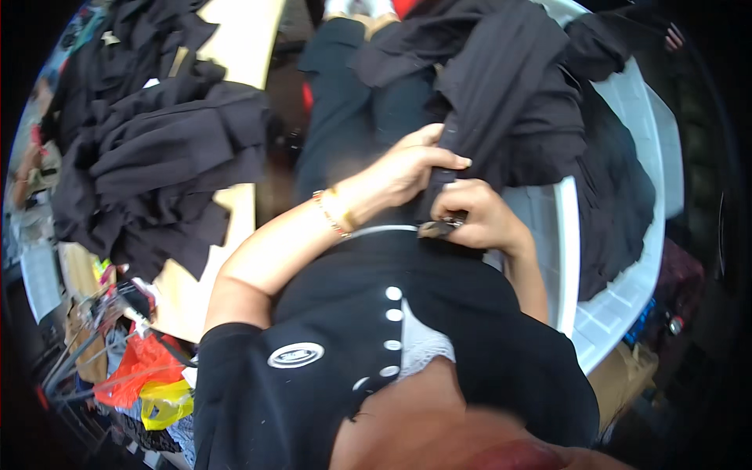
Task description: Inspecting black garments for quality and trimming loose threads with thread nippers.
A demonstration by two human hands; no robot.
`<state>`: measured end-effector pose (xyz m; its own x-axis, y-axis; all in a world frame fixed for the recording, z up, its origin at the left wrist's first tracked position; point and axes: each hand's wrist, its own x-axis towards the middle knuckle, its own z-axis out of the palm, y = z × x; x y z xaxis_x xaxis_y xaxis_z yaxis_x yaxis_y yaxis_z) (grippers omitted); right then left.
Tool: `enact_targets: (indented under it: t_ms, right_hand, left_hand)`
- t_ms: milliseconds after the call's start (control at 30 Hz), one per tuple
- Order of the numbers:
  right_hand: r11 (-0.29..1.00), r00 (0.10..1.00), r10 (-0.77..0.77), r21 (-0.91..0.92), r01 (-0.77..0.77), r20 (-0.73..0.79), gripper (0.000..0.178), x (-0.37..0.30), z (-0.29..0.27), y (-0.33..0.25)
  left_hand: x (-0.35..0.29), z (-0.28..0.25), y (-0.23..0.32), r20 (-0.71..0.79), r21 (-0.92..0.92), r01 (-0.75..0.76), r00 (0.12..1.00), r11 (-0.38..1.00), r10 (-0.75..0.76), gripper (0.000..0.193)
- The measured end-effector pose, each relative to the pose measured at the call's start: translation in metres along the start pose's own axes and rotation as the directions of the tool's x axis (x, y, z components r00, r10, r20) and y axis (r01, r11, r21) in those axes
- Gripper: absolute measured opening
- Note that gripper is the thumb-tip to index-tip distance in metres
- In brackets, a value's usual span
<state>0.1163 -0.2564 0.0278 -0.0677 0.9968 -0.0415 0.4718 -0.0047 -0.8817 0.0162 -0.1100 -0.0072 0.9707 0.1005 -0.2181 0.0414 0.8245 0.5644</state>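
Observation:
A dark charcoal garment (501, 86) lies across my lap and stretches over to the right. My left hand (415, 163), with a bracelet at its wrist, is closed on an edge of this cloth, thumb on top. Just below and to the right, my right hand (479, 215) is curled around a small metal tool (448, 225) that looks like thread snips; its blades are mostly hidden by the fingers. The right fingers are beside the same cloth edge, close to my left thumb. Whether the tool touches the fabric cannot be made out.
On my left, a pale wooden table (251, 47) bears a heap of dark garments (164, 149). A white plastic bin (619, 321) on my right holds more dark cloth (619, 211). Red (141, 368) and yellow bags (166, 403) are at lower left, a cardboard box (623, 380) at lower right.

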Motion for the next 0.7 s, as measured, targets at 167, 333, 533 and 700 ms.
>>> enact_targets:
  t_ms: [167,333,533,700]
  right_hand:
    - [0.994,0.971,0.111,0.017,-0.109,-0.211,0.031,-0.022,-0.014,-0.016]
    - [0.964,0.975,0.056,0.265,0.003,-0.216,0.032,-0.018,-0.017,-0.017]
    - [0.969,0.998,0.056,0.242,-0.058,0.014,0.032,0.018,0.008,0.008]
    - [0.921,0.988,0.033,0.38,-0.088,0.148,0.029,0.029,0.024,0.034]
  left_hand:
    - [-0.002,0.04,0.082,0.128,0.606,-0.389,0.909,0.694,0.398,0.034]
    - [-0.066,0.071,0.246,0.408,0.884,-0.466,0.727,-0.038,0.552,0.023]
    - [-0.253,0.039,0.387,0.096,0.931,0.187,0.704,-0.313,0.704,0.03]
    - [-0.368,-0.056,0.43,-0.302,0.623,0.741,0.523,-0.25,0.797,0.036]
